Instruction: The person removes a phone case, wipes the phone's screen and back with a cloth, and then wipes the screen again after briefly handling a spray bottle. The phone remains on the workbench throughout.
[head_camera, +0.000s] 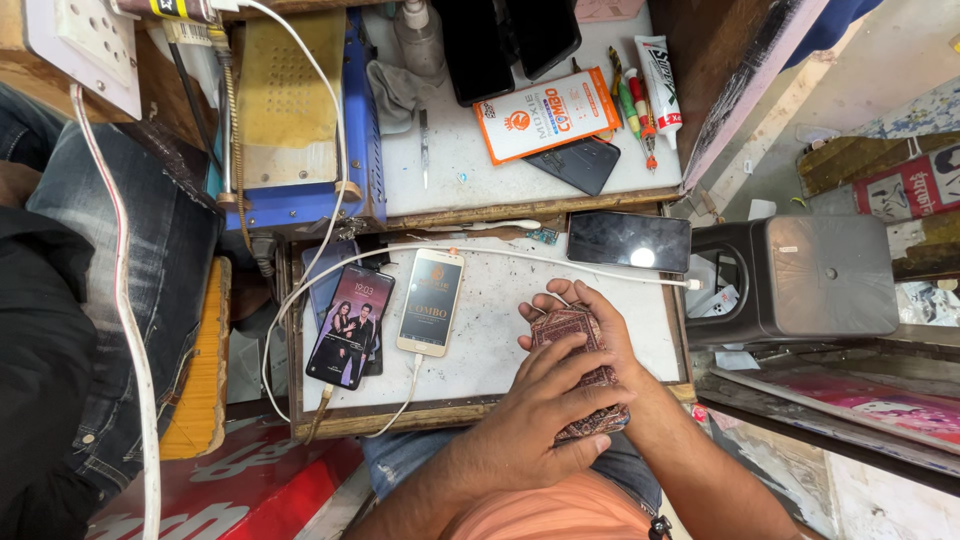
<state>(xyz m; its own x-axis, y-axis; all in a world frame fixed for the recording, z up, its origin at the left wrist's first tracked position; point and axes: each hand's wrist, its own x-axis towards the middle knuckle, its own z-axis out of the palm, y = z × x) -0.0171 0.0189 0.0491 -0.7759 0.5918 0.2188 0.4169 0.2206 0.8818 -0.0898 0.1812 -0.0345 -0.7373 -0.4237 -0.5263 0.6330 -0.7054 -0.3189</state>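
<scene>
Both hands clasp a patterned phone case over the near right part of the white tray; the left hand presses flat on top; the right hand cups it from beneath; left of the case lie a gold phone and a lit dark phone, both cabled; beyond the case rests a black phone; farther still, an orange box.

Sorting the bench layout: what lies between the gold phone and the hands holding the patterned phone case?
In the head view, only bare white worktop lies between the gold phone and the hands on the patterned case.
</scene>
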